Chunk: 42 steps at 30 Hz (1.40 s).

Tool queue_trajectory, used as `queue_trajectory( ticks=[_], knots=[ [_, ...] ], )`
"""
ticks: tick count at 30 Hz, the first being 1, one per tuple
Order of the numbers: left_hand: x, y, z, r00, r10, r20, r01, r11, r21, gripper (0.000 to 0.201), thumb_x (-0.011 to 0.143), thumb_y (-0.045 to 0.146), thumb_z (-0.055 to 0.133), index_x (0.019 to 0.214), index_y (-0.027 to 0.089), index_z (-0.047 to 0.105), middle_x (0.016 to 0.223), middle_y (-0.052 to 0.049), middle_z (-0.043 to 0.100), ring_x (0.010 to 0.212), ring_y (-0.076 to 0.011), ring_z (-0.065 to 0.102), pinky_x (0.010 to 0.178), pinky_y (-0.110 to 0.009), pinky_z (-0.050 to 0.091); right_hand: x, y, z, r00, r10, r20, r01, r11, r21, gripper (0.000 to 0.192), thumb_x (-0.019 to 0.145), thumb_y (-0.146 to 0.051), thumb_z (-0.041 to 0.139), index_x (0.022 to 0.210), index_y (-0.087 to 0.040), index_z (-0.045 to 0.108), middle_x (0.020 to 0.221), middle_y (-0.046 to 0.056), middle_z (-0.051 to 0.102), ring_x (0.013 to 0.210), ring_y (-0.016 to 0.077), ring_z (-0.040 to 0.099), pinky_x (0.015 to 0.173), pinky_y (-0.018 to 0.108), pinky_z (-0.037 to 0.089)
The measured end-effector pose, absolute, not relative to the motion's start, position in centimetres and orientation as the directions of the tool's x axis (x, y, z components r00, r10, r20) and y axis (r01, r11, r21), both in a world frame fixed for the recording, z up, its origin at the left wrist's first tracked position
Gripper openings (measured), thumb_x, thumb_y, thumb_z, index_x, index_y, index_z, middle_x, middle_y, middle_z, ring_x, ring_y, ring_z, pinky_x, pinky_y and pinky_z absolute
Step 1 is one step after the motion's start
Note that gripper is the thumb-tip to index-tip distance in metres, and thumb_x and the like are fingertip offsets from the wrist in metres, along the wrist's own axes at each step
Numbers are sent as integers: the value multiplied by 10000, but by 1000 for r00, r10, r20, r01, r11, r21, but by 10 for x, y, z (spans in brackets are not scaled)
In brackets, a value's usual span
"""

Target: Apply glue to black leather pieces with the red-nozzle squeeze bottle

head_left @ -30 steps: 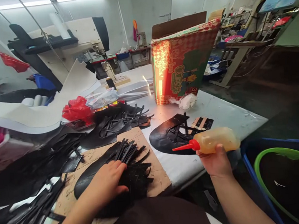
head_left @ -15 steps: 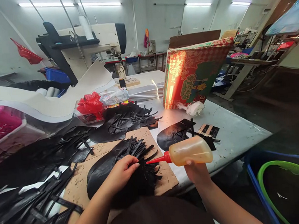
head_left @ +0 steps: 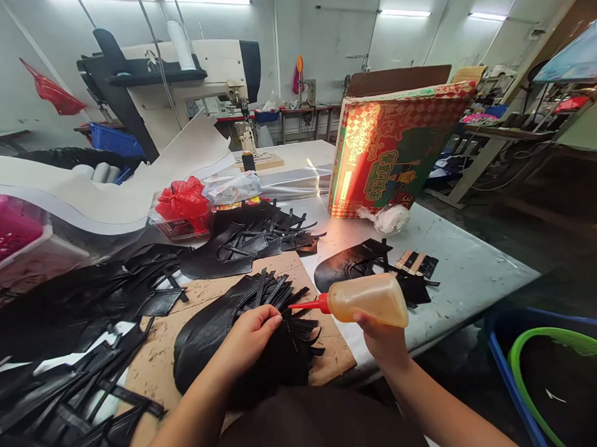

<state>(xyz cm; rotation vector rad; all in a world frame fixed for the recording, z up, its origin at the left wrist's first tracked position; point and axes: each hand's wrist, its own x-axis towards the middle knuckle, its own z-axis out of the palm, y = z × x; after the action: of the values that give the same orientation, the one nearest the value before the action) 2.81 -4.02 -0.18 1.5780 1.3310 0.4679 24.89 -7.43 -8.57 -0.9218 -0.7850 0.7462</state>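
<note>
My right hand (head_left: 384, 339) grips a squeeze bottle (head_left: 367, 299) of amber glue, held sideways with its red nozzle (head_left: 307, 306) pointing left, close to the fingers of my left hand (head_left: 248, 338). That hand presses down on a black cut leather piece with thin straps (head_left: 264, 339), which lies on a brown cardboard sheet (head_left: 330, 352) at the table's near edge. Another black strappy piece (head_left: 353, 264) lies just behind the bottle on the grey table (head_left: 460, 262).
Heaps of black leather cut-outs (head_left: 73, 315) fill the left and middle (head_left: 259, 235). A red printed carton (head_left: 394, 145) stands at the back right, a sewing machine (head_left: 181, 76) behind. A pink basket (head_left: 3, 232) sits far left; a green-rimmed tub (head_left: 567, 389) is low on the right.
My right hand has carried the glue bottle leftward, from beside the far black piece to just over the piece under my left hand. My left fingers curled onto the straps.
</note>
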Motion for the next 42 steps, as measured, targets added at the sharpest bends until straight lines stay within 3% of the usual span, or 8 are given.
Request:
queue_trajectory(
  ticks=[8,15,22,26,30,35,38,42],
  knots=[
    [30,-40,-2,326,894,-307,509,107,854,292,747,470,475,651,196,503,612,33,450,583,-138,408,499,-230,335,250,-76,-80,442,863,244,-199,360,-911,401,537,-383,839,856,-221,657,797,43,681,714,229,649,664,357,571],
    [28,-35,-6,341,901,-270,539,48,841,292,742,462,475,635,193,508,609,30,448,599,-141,402,523,-236,342,253,-79,-73,439,876,199,-210,315,-925,543,465,-407,852,930,-214,649,796,56,684,704,238,652,650,377,575],
    [27,-33,-9,344,891,-295,548,64,834,270,748,441,470,658,190,509,592,35,468,583,-140,418,534,-249,342,259,-90,-81,408,896,174,-211,278,-937,395,454,-375,854,758,-220,656,686,37,659,637,228,637,601,369,573],
    [26,-36,-3,345,895,-281,603,18,798,254,754,411,459,627,199,516,568,35,487,581,-150,459,542,-255,365,265,-93,-86,402,905,137,-237,248,-939,511,388,-370,874,828,-215,664,693,42,659,631,235,633,588,381,570],
    [15,-28,7,394,895,-212,731,-165,662,224,770,361,466,770,214,635,794,-21,666,774,-207,591,720,-299,445,273,-81,-84,475,872,115,-319,293,-901,495,456,-524,811,809,-218,648,709,39,657,624,215,630,553,342,560],
    [-5,2,4,194,980,-41,955,-179,235,271,791,286,449,968,164,615,1057,-136,648,1034,-287,561,905,-396,400,273,-48,-64,534,842,77,-478,376,-794,510,451,-469,830,859,-234,636,735,0,652,593,175,623,408,233,490],
    [-11,13,-9,135,989,-58,974,-122,193,311,756,308,511,989,126,609,1046,-185,657,1007,-327,583,875,-431,417,263,-27,-54,453,882,129,-530,383,-756,474,470,-423,840,860,-242,640,718,-15,650,598,169,630,374,201,462],
    [-10,11,-26,91,995,-44,980,-82,180,339,815,349,461,1023,115,590,1010,-184,675,976,-303,609,843,-395,437,244,-5,-47,358,914,192,-559,374,-740,452,508,-411,833,879,-243,637,737,-15,654,630,169,637,419,214,496]
  ],
)
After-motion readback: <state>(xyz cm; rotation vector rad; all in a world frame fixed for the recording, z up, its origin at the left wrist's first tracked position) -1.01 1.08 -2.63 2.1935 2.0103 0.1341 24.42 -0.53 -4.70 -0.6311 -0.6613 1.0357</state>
